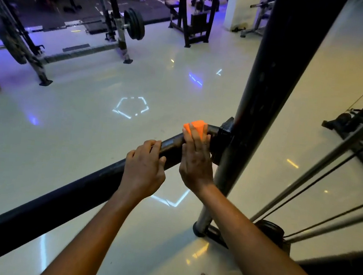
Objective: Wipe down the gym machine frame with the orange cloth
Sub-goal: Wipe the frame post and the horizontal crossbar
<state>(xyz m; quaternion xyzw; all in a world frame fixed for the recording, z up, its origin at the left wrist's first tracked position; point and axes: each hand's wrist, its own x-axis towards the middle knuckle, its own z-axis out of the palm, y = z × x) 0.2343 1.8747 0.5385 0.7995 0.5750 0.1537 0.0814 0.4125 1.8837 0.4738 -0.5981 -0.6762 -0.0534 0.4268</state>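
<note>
A black horizontal bar (60, 196) of the gym machine frame runs from the lower left up to a bracket (225, 133) on a black upright post (270, 84). My left hand (144, 169) grips the bar from above, fingers curled over it. Just to its right, my right hand (196, 161) presses the folded orange cloth (196, 127) onto the bar close to the bracket, fingers straight over the cloth. Most of the cloth lies hidden under those fingers.
Steel guide rods and cables (321, 176) slant down at the right to a weight stack (271, 233). A squat rack with a loaded barbell (133, 23) stands at the far left, another machine (194, 16) at the back. A glossy pale floor (109, 129) lies between them.
</note>
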